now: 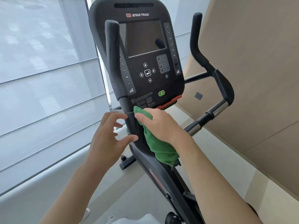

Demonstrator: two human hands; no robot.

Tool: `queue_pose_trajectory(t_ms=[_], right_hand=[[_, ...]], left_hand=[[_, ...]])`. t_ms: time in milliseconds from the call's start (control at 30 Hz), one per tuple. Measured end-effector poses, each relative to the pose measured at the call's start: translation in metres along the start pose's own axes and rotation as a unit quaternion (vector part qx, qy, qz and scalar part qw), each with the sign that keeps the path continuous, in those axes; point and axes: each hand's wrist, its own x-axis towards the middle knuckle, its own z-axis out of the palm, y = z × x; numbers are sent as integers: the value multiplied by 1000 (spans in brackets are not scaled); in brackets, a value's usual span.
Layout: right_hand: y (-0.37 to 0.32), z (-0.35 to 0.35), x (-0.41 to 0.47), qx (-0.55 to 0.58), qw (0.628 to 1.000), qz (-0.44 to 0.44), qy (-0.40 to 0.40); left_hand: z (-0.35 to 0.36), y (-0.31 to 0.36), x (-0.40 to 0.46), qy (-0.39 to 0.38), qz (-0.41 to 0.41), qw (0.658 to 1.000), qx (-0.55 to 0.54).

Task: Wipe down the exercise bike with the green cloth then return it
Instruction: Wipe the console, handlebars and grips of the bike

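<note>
Two bare forearms reach up from the bottom edge toward the exercise bike [161,175]; the right hand [160,125] lies over the green cloth [160,149] and presses it against the right side of the bike's black upright post just below the console [142,54]; its thumb lies straight along the front of the post, while the other fingers go round the far side with the cloth, so how they lie cannot be told; the cloth bunches under the palm, its top corner poking up beside the warning label at the console's lower edge and its loose end hanging down under the wrist, with a small bit of green showing on the left side of the post as well; the left hand [110,135] hangs just beside the post on its left, fingers spread and loosely curled, thumb tip near the post's edge, holding nothing; whether any fingertip touches the post cannot be told.

Above the hands the console bears the words STAR TRAC, a dark screen, a number keypad, arrow keys round an enter key, a green button [161,93] near its lower edge and a red strip [169,102] along its bottom right corner; a black handlebar horn [113,59] rises in front of the console's left side, and the right handlebar [218,88] curves out with chrome sections lower down; pale window blinds [45,70] fill the left, a beige wall [250,78] the right.
</note>
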Motion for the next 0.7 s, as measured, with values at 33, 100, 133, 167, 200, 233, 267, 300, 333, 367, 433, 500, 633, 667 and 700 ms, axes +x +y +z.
queue_pose_trajectory(t_ms=[33, 100, 133, 167, 200, 233, 267, 300, 333, 367, 433, 500, 633, 667, 700], right_hand=[[1, 7, -5, -50, 998, -13, 39], [-1, 18, -14, -119, 987, -29, 100], [-4, 21, -17, -135, 983, -31, 118], [-5, 24, -22, -144, 980, -30, 134], [-5, 27, -27, -151, 977, -30, 149], [-5, 30, -34, -160, 972, -33, 166], [-4, 32, -41, -170, 968, -33, 181], [-4, 34, -48, -176, 965, -32, 193], [-3, 35, -53, -173, 963, -30, 204], [-4, 34, -56, -162, 962, -30, 219], [-8, 30, -56, -126, 958, -30, 255], [-20, 25, -50, -90, 951, -43, 292], [-52, 14, -32, -80, 941, -88, 317], [-60, 10, -26, -85, 938, -98, 321], [-67, 5, -20, -92, 935, -108, 325]], left_hand=[[0, 0, 0, 1, -2, 1000, 3], [1, 0, -1, 5, -8, 1000, 6], [1, -1, -1, 6, -10, 1000, 7], [2, -2, -2, 8, -10, 1000, 9], [3, -3, -3, 9, -9, 1000, 11], [4, -4, -3, 10, -6, 1000, 11], [5, -6, -3, 10, -2, 1000, 8], [6, -7, -3, 7, 2, 1000, 2], [5, -9, -2, 3, 8, 1000, -4], [4, -11, -1, -4, 13, 1000, -7], [-2, -14, 5, -19, 26, 999, -2], [-12, -18, 14, -29, 39, 999, 0], [-38, -17, 35, -51, 74, 996, -4], [-45, -16, 41, -53, 79, 995, -10], [-52, -15, 48, -52, 84, 995, -12]])
